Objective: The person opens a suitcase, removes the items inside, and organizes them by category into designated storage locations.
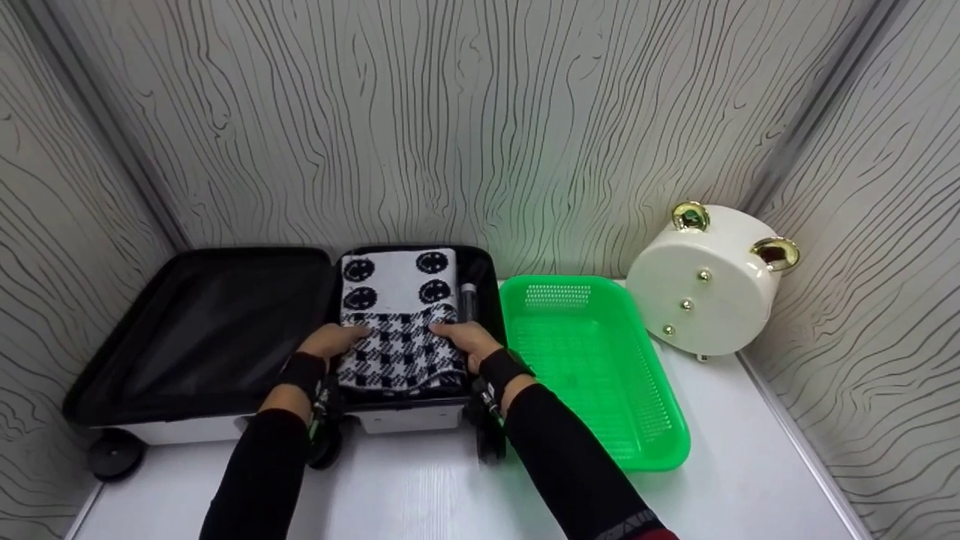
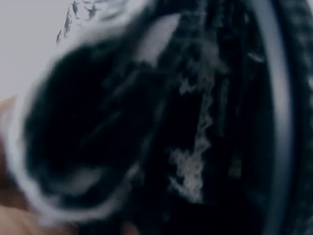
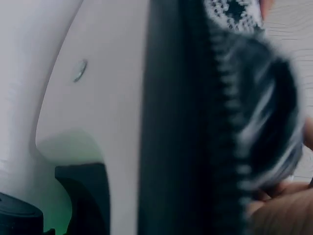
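Head view: bright, soft, fairly even light. White floor (image 1: 405,487) palest, toward 6 o'clock. Suitcase lining (image 1: 217,330), between 8 and 9 o'clock, near black, detail sunk. Green basket (image 1: 570,360), between 4 and 5 o'clock, vivid; green tint cast on the wall (image 1: 562,202) behind it. Hard glints on gold ears (image 1: 691,217), between 2 and 3 o'clock. Wide-angle stretch; wall corners lean outward at 10 and 2 o'clock. Folded cloth (image 1: 405,345) pattern legible.

Left wrist view: dim, bluish, heavily blurred; pale haze at 10 o'clock.

Right wrist view: cool, hazy; zip teeth (image 3: 234,120) smeared around 3 o'clock; green glow between 7 and 8 o'clock.
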Action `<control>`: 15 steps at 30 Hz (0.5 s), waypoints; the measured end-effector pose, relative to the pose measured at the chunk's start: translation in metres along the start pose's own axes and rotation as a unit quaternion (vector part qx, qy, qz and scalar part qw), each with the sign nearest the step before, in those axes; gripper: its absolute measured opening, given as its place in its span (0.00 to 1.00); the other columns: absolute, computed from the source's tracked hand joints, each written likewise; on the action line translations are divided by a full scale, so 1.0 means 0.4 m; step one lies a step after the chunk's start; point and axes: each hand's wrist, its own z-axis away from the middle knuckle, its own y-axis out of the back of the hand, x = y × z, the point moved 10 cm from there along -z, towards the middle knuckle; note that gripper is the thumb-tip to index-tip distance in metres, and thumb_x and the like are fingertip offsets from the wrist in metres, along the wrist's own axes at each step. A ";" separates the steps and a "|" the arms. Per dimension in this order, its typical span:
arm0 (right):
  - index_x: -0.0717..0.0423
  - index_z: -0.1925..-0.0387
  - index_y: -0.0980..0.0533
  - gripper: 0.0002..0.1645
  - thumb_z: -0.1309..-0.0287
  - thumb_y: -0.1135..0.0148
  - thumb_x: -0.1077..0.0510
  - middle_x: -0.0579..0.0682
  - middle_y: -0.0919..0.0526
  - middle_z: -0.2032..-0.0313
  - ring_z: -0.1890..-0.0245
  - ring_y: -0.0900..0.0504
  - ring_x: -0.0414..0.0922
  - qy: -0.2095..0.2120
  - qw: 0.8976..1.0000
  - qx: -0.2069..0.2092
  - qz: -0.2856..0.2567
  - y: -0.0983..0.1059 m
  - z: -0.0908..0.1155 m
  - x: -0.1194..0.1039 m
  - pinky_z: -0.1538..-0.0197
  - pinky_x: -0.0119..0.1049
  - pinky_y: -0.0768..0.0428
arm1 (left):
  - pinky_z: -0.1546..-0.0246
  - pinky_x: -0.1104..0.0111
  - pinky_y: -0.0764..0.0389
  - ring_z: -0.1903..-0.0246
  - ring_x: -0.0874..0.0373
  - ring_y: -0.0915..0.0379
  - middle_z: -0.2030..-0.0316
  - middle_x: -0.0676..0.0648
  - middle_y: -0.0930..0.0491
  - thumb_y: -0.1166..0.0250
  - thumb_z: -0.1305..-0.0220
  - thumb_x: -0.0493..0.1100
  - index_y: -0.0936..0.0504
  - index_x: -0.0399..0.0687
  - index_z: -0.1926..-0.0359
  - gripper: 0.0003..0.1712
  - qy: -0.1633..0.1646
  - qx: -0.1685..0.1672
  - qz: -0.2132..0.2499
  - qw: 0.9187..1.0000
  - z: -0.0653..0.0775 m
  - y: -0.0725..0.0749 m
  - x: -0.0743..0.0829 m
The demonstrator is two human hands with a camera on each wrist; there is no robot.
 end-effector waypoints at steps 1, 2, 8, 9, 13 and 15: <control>0.67 0.31 0.39 0.45 0.40 0.32 0.48 0.61 0.37 0.31 0.33 0.36 0.58 0.005 1.000 -0.001 0.005 0.000 0.001 0.001 0.34 0.49 0.34 | 0.37 0.46 0.36 0.38 0.34 0.38 0.37 0.26 0.37 0.47 0.29 0.59 0.44 0.26 0.30 0.44 0.002 -0.006 0.009 1.000 0.000 -0.006 -0.004; 0.67 0.30 0.40 0.45 0.40 0.33 0.49 0.61 0.39 0.30 0.32 0.39 0.58 0.011 1.000 -0.002 0.010 0.000 0.003 -0.001 0.33 0.50 0.37 | 0.35 0.45 0.40 0.33 0.32 0.48 0.31 0.27 0.46 0.47 0.28 0.59 0.49 0.26 0.28 0.46 0.003 -0.012 0.016 1.000 0.002 -0.011 -0.008; 0.62 0.27 0.45 0.45 0.38 0.36 0.51 0.60 0.43 0.28 0.28 0.46 0.58 0.044 0.998 -0.007 0.036 0.024 0.023 -0.032 0.31 0.53 0.42 | 0.36 0.39 0.43 0.30 0.32 0.56 0.28 0.26 0.54 0.47 0.29 0.60 0.58 0.26 0.27 0.51 -0.016 -0.018 0.044 0.999 0.017 -0.010 0.007; 0.61 0.26 0.45 0.45 0.38 0.36 0.51 0.60 0.43 0.28 0.29 0.45 0.58 0.049 0.998 -0.007 0.037 0.030 0.027 -0.042 0.31 0.53 0.41 | 0.37 0.39 0.42 0.30 0.32 0.56 0.28 0.27 0.54 0.47 0.29 0.60 0.58 0.26 0.27 0.51 -0.021 -0.016 0.049 0.998 0.021 -0.006 0.016; 0.59 0.26 0.45 0.46 0.39 0.35 0.53 0.59 0.43 0.28 0.29 0.43 0.57 0.069 0.997 -0.008 0.041 0.060 0.044 -0.092 0.31 0.52 0.41 | 0.40 0.36 0.39 0.30 0.33 0.55 0.28 0.29 0.54 0.45 0.31 0.62 0.57 0.29 0.26 0.53 -0.036 -0.009 0.055 0.998 0.041 0.011 0.061; 0.58 0.26 0.45 0.46 0.39 0.35 0.53 0.58 0.44 0.27 0.29 0.44 0.57 0.081 0.995 -0.011 0.049 0.079 0.054 -0.121 0.31 0.53 0.41 | 0.40 0.36 0.41 0.29 0.33 0.57 0.27 0.30 0.55 0.45 0.31 0.63 0.58 0.31 0.25 0.53 -0.042 -0.011 0.064 0.997 0.054 0.016 0.091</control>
